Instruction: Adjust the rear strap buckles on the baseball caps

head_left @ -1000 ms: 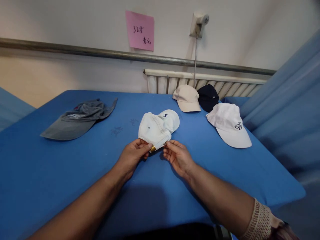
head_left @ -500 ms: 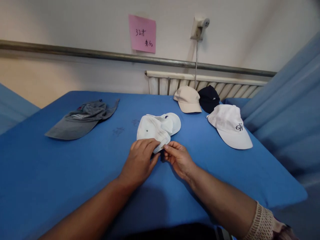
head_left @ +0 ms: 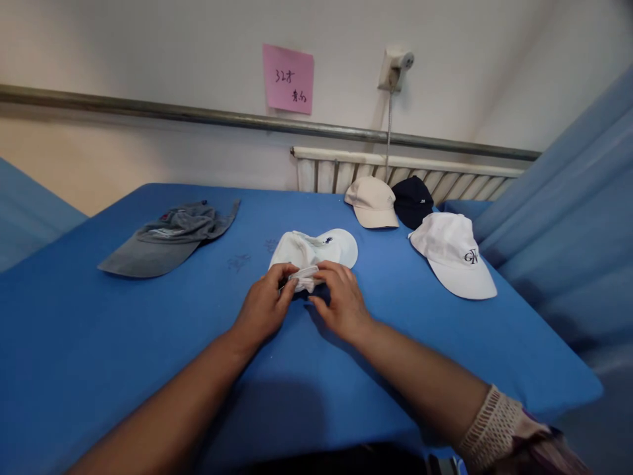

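A white baseball cap (head_left: 341,245) with a small navy emblem lies mid-bed, its brim pointing away to the right. My left hand (head_left: 263,305) pinches the cap's back strap between thumb and fingers. On the strap's other side, my right hand (head_left: 342,298) has its fingertips curled on the cloth, with the thumb lower and apart from it. The strap is bunched between both hands. My fingers cover part of the cap's rear edge.
A crumpled grey cap (head_left: 153,254) lies at left on the blue bed cover (head_left: 173,330). Toward the back right sit a beige cap (head_left: 370,198), a black cap (head_left: 411,198) and another white cap (head_left: 448,241). Behind are a radiator (head_left: 326,173) and a wall rail (head_left: 208,119).
My left hand has shifted from lying over the cap's back edge to pinching the strap. My right hand has turned over the strap, its thumb now lower. The view has tilted slightly upward.
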Demonstrator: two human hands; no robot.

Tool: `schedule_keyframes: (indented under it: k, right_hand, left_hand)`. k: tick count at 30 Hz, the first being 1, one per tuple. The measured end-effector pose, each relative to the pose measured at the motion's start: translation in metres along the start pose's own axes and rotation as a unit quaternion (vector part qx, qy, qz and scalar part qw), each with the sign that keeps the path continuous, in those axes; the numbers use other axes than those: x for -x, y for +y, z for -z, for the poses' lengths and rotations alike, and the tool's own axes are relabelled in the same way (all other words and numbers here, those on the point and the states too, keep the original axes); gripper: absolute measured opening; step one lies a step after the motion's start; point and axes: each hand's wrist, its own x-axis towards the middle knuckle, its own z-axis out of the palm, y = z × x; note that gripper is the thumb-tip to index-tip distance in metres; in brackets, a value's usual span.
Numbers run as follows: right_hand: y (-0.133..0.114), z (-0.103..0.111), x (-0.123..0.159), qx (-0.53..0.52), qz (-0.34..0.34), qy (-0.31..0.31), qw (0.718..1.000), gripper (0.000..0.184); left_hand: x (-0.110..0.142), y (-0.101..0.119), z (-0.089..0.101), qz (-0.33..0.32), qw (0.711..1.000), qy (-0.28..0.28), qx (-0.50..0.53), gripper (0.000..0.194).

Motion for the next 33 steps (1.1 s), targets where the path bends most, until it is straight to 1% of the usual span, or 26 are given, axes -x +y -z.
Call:
schedule_keyframes:
  k: [2,3,4,7,9,12,15,16,18,21,23,25,28,30,31,33]
  right_hand:
    - [0.005,-0.003,-0.007,0.068,0.04,-0.05,0.996,0.05]
    - [0.008,-0.005,-0.011,0.091,0.05,-0.062,0.993,0.049]
    - [0.011,-0.008,-0.013,0.109,0.057,-0.066,0.99,0.044]
    - [0.017,-0.012,-0.019,0.139,0.08,-0.053,0.986,0.022]
    - [0.018,-0.012,-0.019,0.138,0.096,-0.049,0.985,0.018]
    - [0.019,-0.006,-0.017,0.119,0.099,-0.05,0.987,0.018]
    - [0.019,0.0,-0.015,0.095,0.086,-0.062,0.99,0.017]
    - [0.019,0.003,-0.014,0.09,0.082,-0.067,0.99,0.017]
    - [0.019,0.006,-0.014,0.09,0.071,-0.076,0.991,0.015]
    - [0.015,0.011,-0.014,0.095,0.054,-0.083,0.991,0.015]
    - [0.012,0.013,-0.013,0.068,0.037,-0.091,0.993,0.019]
    - [0.01,0.012,-0.012,0.005,0.006,-0.091,0.996,0.021]
    - [0.009,0.006,-0.009,-0.103,-0.077,-0.047,0.991,0.013]
    - [0.01,0.0,-0.008,-0.166,-0.15,-0.014,0.975,0.009]
    - [0.011,-0.003,-0.008,-0.2,-0.186,-0.009,0.962,0.01]
    - [0.013,-0.007,-0.009,-0.273,-0.248,-0.018,0.929,0.013]
  left_hand:
    - [-0.002,-0.004,-0.001,0.015,1.0,0.0,0.024,0.032]
    - [-0.003,-0.005,-0.001,0.023,0.999,0.003,0.033,0.032]
    - [-0.004,-0.007,-0.002,0.032,0.999,0.005,0.044,0.033]
    - [-0.006,-0.01,-0.002,0.054,0.995,0.007,0.079,0.034]
    - [-0.006,-0.011,-0.002,0.055,0.995,0.003,0.088,0.035]
    - [-0.003,-0.011,-0.002,0.018,0.997,-0.027,0.067,0.042]
    - [0.001,-0.011,-0.005,-0.061,0.996,-0.057,0.007,0.06]
    - [0.002,-0.011,-0.007,-0.083,0.995,-0.059,-0.014,0.061]
    - [0.004,-0.011,-0.009,-0.106,0.992,-0.049,-0.046,0.053]
    - [0.004,-0.009,-0.009,-0.111,0.992,-0.033,-0.056,0.034]
    - [0.005,-0.006,-0.008,-0.11,0.993,-0.032,-0.037,0.025]
    - [0.005,-0.003,-0.007,-0.09,0.996,-0.022,-0.008,0.021]
    - [0.005,-0.001,-0.007,-0.058,0.998,-0.003,0.026,0.019]
    - [0.006,-0.001,-0.007,-0.068,0.997,0.002,0.034,0.018]
    - [0.006,-0.001,-0.007,-0.08,0.996,0.004,0.033,0.017]
    - [0.006,-0.001,-0.007,-0.106,0.994,0.005,0.023,0.017]
